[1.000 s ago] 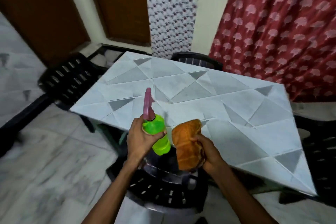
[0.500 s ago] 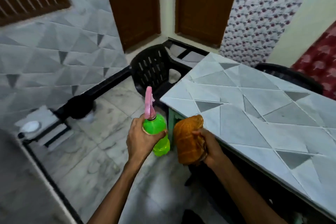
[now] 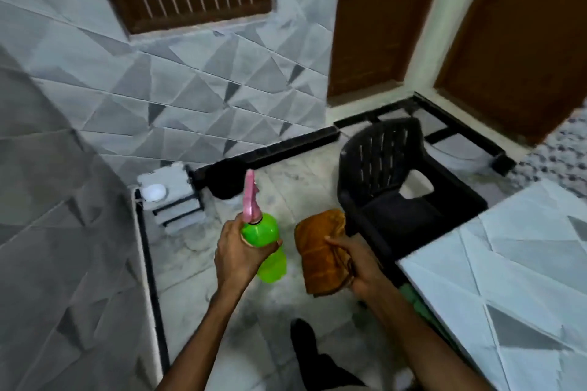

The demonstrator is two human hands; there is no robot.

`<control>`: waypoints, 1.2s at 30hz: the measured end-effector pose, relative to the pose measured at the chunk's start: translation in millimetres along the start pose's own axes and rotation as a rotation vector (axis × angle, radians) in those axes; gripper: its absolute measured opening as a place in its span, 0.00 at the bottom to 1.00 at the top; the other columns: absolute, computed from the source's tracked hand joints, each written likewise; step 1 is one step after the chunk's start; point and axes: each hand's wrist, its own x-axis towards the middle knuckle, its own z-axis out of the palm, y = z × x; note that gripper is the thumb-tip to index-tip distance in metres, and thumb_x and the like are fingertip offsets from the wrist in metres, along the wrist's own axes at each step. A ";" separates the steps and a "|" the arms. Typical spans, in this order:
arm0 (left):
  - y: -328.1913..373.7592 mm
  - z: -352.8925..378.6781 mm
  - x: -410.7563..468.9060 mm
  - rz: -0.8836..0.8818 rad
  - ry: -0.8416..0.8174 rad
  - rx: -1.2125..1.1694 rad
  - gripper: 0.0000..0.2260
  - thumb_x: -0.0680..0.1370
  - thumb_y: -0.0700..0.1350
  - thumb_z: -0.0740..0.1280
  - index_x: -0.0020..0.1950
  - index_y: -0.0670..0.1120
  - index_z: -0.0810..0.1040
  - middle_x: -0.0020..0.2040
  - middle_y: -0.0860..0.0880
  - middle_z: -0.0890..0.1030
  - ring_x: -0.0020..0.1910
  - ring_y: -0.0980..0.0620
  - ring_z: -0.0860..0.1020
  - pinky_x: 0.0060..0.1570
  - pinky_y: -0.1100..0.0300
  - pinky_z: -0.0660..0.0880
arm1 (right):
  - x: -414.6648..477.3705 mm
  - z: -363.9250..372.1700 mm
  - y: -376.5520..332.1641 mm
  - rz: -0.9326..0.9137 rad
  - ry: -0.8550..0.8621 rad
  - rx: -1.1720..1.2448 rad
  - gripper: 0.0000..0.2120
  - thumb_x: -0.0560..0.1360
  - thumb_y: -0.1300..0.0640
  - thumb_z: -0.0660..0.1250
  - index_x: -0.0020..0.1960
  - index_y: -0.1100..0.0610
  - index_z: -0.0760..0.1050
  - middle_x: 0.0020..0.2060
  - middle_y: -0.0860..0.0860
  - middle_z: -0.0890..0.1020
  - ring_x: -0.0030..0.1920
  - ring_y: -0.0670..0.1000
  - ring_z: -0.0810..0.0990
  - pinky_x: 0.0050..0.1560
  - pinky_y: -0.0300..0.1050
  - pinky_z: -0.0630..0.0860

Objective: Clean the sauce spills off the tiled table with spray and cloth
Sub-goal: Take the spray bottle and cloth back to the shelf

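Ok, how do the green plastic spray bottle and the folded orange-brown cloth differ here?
The green plastic spray bottle is rigid and roughly upright, pink trigger head on top; the folded orange-brown cloth is soft and bunched. The left hand wraps the bottle's shoulder; the right hand clutches the cloth's lower edge. Both are held above the floor, beside the tiled table, not over it.
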 end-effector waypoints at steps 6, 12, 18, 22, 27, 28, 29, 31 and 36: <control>-27.9 -39.9 120.8 -0.121 0.211 -0.050 0.31 0.56 0.60 0.81 0.56 0.54 0.78 0.48 0.52 0.78 0.49 0.50 0.79 0.48 0.51 0.78 | 125.6 103.2 -66.7 0.155 -0.152 -0.095 0.20 0.76 0.56 0.64 0.64 0.66 0.77 0.51 0.64 0.84 0.46 0.61 0.85 0.49 0.53 0.82; -68.3 -95.0 235.3 -0.177 0.361 -0.044 0.32 0.56 0.60 0.80 0.58 0.54 0.78 0.49 0.52 0.80 0.50 0.51 0.79 0.49 0.53 0.78 | 253.6 225.5 -101.5 0.227 -0.243 -0.165 0.16 0.79 0.55 0.61 0.57 0.65 0.79 0.47 0.62 0.86 0.42 0.59 0.87 0.39 0.50 0.84; -131.7 -149.4 349.1 -0.237 0.386 -0.057 0.31 0.56 0.59 0.81 0.56 0.59 0.76 0.50 0.51 0.81 0.49 0.51 0.80 0.49 0.54 0.77 | 356.1 346.3 -106.2 0.242 -0.208 -0.247 0.23 0.71 0.55 0.68 0.63 0.64 0.77 0.57 0.65 0.82 0.53 0.63 0.83 0.55 0.59 0.79; -176.8 -188.9 436.9 -0.251 0.373 -0.085 0.30 0.56 0.55 0.83 0.54 0.59 0.77 0.51 0.54 0.81 0.50 0.51 0.80 0.51 0.55 0.77 | 420.4 422.2 -103.6 0.267 -0.185 -0.252 0.16 0.79 0.55 0.66 0.63 0.62 0.79 0.59 0.65 0.82 0.58 0.64 0.81 0.61 0.61 0.76; -210.6 -233.1 544.8 -0.231 0.342 -0.065 0.30 0.56 0.50 0.84 0.55 0.57 0.77 0.49 0.53 0.80 0.49 0.49 0.80 0.49 0.58 0.75 | 488.7 518.1 -113.3 0.253 -0.232 -0.203 0.17 0.82 0.54 0.63 0.65 0.63 0.77 0.55 0.64 0.84 0.49 0.62 0.86 0.45 0.58 0.84; -215.6 -238.8 559.2 -0.245 0.334 -0.070 0.31 0.55 0.53 0.83 0.55 0.56 0.77 0.49 0.52 0.80 0.49 0.48 0.80 0.50 0.55 0.76 | 497.9 533.0 -115.4 0.257 -0.238 -0.193 0.16 0.82 0.54 0.62 0.65 0.63 0.78 0.53 0.64 0.85 0.47 0.61 0.87 0.42 0.57 0.84; -225.3 -242.4 574.5 -0.254 0.340 -0.086 0.32 0.54 0.57 0.81 0.56 0.54 0.78 0.50 0.51 0.81 0.49 0.48 0.81 0.51 0.51 0.78 | 511.0 545.6 -116.2 0.274 -0.249 -0.192 0.15 0.82 0.55 0.62 0.63 0.63 0.78 0.51 0.63 0.85 0.46 0.61 0.87 0.40 0.56 0.84; -247.6 -249.3 612.3 -0.290 0.358 -0.140 0.34 0.54 0.61 0.79 0.57 0.54 0.78 0.50 0.50 0.81 0.50 0.47 0.82 0.51 0.45 0.79 | 541.3 575.1 -119.5 0.292 -0.231 -0.208 0.14 0.82 0.55 0.63 0.61 0.61 0.79 0.50 0.63 0.86 0.45 0.60 0.86 0.40 0.55 0.84; -282.4 -257.3 688.5 -0.350 0.311 -0.175 0.25 0.60 0.50 0.82 0.53 0.54 0.76 0.50 0.51 0.82 0.51 0.48 0.82 0.52 0.48 0.79 | 629.8 621.6 -113.6 0.274 -0.192 -0.261 0.17 0.81 0.58 0.64 0.69 0.59 0.74 0.58 0.63 0.83 0.55 0.63 0.83 0.50 0.60 0.83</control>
